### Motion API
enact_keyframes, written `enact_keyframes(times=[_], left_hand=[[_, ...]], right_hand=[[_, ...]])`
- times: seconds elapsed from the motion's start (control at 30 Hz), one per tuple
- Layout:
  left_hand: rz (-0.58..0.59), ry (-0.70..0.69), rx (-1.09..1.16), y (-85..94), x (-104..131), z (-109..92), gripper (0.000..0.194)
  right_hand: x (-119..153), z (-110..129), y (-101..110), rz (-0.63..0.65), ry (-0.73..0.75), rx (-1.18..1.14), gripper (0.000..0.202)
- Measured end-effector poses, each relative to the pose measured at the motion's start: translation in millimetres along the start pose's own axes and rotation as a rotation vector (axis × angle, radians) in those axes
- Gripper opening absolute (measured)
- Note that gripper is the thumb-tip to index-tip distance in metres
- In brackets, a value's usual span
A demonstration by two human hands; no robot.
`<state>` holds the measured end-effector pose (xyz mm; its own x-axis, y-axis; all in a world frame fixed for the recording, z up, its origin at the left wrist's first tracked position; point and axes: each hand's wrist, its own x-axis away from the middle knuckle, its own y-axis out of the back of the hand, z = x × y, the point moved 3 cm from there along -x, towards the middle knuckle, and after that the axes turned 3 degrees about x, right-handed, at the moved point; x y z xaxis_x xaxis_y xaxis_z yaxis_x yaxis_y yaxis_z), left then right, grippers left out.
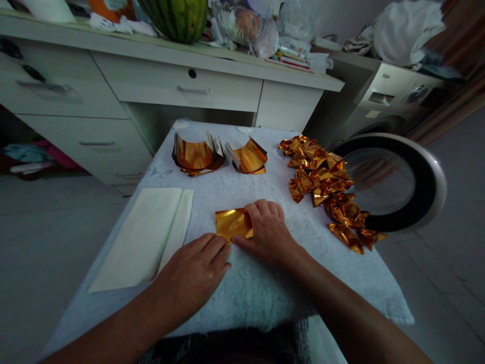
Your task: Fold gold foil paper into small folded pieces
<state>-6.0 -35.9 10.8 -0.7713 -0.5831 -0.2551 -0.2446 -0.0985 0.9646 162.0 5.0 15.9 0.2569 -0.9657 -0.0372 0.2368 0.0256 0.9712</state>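
Observation:
A shiny gold foil sheet (232, 222) lies on the cloth-covered table (242, 283) between my hands. My left hand (200, 268) has its fingers curled together at the sheet's near edge. Over the right end of the sheet, my right hand (267, 230) grips it, thumb along the near edge. Beyond them stand a larger curved stack of gold foil sheets (195, 154) and a smaller stack (250, 156). Twisted gold foil pieces (322, 174) are heaped along the right side. To the left rests a folded stack of off-white paper (138, 237).
A white desk with drawers (182, 83) stands at the table's far side, bearing a watermelon (178, 17) and a glass bowl (237, 25). At the right, a washing machine's round door (428, 182) hangs open close to the table's edge.

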Motion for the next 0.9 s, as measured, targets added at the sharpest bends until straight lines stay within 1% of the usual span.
enact_keyframes(times=[0.13,0.23,0.37,0.47,0.6,0.7,0.83,0.9], left_hand=[[-0.026,0.002,0.015,-1.0,1,1,0.015],[-0.050,-0.008,0.020,-1.2,3,1,0.020],[-0.066,-0.035,0.031,-0.4,5,2,0.024],[-0.089,-0.035,0.053,0.3,4,4,0.025],[-0.147,-0.048,0.075,-0.1,6,7,0.030],[-0.212,-0.072,0.066,-2.2,10,9,0.030],[-0.256,-0.053,0.072,-5.0,16,10,0.029],[-0.264,-0.053,0.034,-2.9,16,10,0.028]], right_hand=[[2,-12,1,0.024,0.055,-0.063,0.051],[2,-24,2,0.077,0.098,-0.134,0.047],[1,-34,4,0.137,0.166,-0.216,0.051],[2,-39,7,0.157,0.229,-0.270,0.056],[4,-45,9,0.156,0.281,-0.297,0.058],[5,-47,10,0.150,0.312,-0.312,0.057],[7,-47,12,0.124,0.310,-0.339,0.056],[8,-48,13,0.098,0.298,-0.343,0.054]])
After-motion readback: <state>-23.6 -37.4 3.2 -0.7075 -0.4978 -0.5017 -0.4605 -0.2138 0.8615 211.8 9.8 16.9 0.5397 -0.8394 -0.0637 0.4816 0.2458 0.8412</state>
